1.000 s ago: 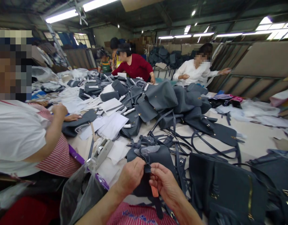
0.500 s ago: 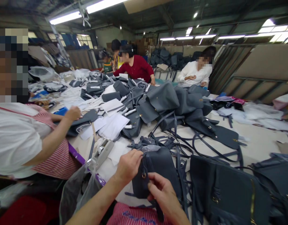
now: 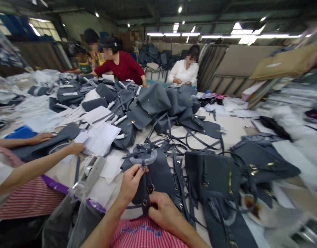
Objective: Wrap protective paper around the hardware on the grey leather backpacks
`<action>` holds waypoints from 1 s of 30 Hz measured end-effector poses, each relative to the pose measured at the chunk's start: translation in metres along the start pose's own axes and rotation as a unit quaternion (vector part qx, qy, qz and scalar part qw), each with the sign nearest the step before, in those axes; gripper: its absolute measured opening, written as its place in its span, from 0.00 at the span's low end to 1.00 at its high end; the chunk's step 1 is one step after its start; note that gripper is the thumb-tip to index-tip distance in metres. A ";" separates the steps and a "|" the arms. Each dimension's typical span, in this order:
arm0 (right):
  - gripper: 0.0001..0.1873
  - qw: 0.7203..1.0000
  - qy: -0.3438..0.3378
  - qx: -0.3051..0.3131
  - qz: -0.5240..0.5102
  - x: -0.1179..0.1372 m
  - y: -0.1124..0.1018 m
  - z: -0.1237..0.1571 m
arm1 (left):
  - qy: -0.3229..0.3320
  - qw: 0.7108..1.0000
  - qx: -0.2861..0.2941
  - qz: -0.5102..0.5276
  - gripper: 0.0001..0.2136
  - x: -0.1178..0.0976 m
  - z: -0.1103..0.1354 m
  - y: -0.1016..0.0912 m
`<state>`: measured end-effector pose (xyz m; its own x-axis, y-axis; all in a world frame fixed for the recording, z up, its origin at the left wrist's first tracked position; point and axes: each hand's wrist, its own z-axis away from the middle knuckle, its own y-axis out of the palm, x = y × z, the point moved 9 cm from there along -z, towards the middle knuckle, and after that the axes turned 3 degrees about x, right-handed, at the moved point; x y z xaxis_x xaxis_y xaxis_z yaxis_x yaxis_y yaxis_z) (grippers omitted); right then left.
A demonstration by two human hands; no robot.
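Slate-blue, leather-look bag (image 3: 162, 168) lies right of the boxy grey roller device (image 3: 92, 174). The left hand (image 3: 132, 179) pinches its narrow dark strap (image 3: 144, 187); the right hand (image 3: 163, 210) curls beside it, grip unclear. Its metal buckle (image 3: 145, 202) is on; whether fastened, one cannot tell.

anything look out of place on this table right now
Yes: at lower right, what looks like a white dish with something brown in it sits beside the dark bags. Odd near bags it might stain; blur hides what it holds.
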<state>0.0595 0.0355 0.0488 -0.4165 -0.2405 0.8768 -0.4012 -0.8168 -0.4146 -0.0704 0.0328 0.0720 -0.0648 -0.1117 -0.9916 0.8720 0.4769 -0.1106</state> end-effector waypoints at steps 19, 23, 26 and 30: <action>0.09 0.956 0.133 -0.160 -0.206 -0.088 -0.043 0.041 | -0.135 0.990 0.037 -0.016 0.28 0.034 -0.042 0.006; 0.11 0.907 0.193 -0.272 -0.258 -0.136 -0.055 0.085 | -0.147 0.988 0.038 -0.029 0.29 0.037 -0.063 0.006; 0.15 0.865 0.231 -0.362 -0.259 -0.170 -0.066 0.135 | -0.159 0.985 0.063 -0.027 0.29 0.044 -0.073 0.011; 0.19 0.825 0.268 -0.444 -0.226 -0.209 -0.085 0.203 | -0.153 0.985 0.074 -0.040 0.31 0.047 -0.076 0.016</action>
<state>0.3463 0.0483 -0.0498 -0.2665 0.4439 0.8555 -0.9542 0.0035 -0.2991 -0.0960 0.1017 0.0184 -0.0062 -0.4110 -0.9116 0.9330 0.3257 -0.1532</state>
